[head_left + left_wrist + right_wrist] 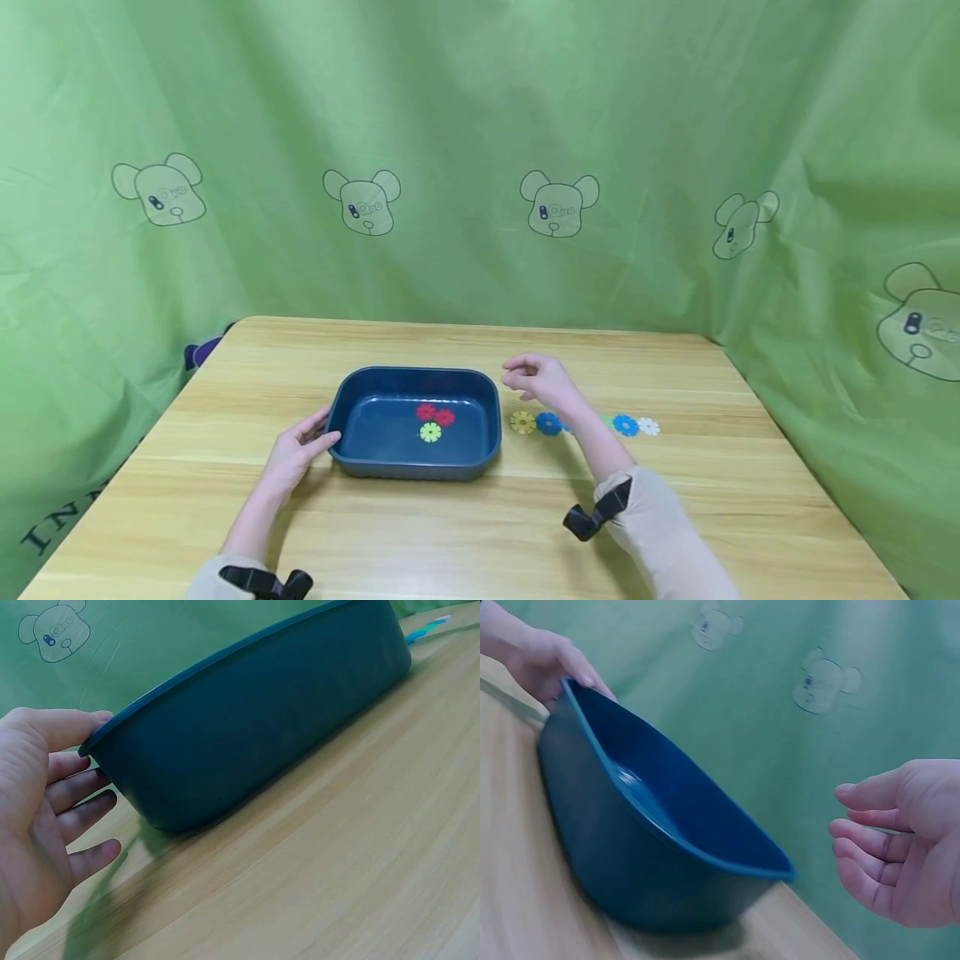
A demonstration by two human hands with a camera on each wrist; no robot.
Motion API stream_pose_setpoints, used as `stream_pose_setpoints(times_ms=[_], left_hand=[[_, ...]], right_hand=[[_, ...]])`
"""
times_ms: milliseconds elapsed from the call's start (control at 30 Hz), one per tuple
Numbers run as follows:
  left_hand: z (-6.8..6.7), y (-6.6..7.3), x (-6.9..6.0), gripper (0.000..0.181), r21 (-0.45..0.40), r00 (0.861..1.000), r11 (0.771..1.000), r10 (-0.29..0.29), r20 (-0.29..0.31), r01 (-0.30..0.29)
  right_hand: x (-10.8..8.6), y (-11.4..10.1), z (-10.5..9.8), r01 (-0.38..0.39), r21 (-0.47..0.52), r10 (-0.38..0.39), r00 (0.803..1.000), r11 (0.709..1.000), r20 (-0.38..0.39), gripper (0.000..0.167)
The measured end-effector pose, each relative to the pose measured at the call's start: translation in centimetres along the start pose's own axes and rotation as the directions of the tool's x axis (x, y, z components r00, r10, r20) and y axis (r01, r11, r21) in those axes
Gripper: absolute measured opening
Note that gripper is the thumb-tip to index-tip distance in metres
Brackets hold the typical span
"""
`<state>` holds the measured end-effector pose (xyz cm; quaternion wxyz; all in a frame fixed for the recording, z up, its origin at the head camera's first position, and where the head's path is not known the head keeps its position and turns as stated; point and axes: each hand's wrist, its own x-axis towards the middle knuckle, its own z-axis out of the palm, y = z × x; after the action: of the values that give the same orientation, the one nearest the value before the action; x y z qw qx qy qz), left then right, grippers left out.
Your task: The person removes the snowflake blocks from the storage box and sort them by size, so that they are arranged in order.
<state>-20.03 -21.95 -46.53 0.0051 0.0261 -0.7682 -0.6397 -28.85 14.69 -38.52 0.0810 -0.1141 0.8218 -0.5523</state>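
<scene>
A dark blue rectangular basin (415, 471) stands on the table. My left hand (294, 454) holds its left end, with the thumb over the rim and the other fingers outside, as the left wrist view (45, 780) shows. Two red snowflake discs (426, 412) and one yellow-green disc (431, 432) lie inside. Just past the basin's right rim, my right hand (543, 382) hovers with loosely bent fingers and nothing visible in them. Below it, a row on the table includes a yellow disc (522, 422), blue discs (626, 425) and a white disc (648, 427); my forearm hides part of this row.
The wooden table (420, 550) has rounded back corners. A green curtain (465, 100) printed with bear heads hangs behind it and along the sides. Something purple (201, 353) shows past the table's back left edge. Black straps (600, 510) circle both sleeves.
</scene>
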Motion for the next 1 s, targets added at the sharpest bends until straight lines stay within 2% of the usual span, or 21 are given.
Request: stream_pose_setpoints(times_ms=[333,600,833,1000], left_hand=[[0.1,0.0,0.0,0.055,-0.011,1.000,1.000,-0.001,-0.004,0.001],[0.0,-0.1,0.1,0.055,0.004,1.000,1.000,0.007,-0.010,-0.007],[0.1,-0.2,0.1,0.054,-0.005,1.000,1.000,0.016,-0.015,-0.016],[0.2,-0.4,0.2,0.054,-0.007,1.000,1.000,0.016,-0.018,-0.016]], right_hand=[[1.8,-0.9,5.5,-0.020,-0.032,0.024,0.993,0.999,0.111,0.031],[3.1,-0.3,8.6,-0.030,-0.119,0.058,0.969,0.992,0.242,0.034],[3.6,0.3,10.4,-0.039,-0.190,0.086,0.965,0.981,0.249,0.029],[3.7,1.3,11.3,-0.015,-0.244,0.074,0.969,0.970,0.235,0.025]])
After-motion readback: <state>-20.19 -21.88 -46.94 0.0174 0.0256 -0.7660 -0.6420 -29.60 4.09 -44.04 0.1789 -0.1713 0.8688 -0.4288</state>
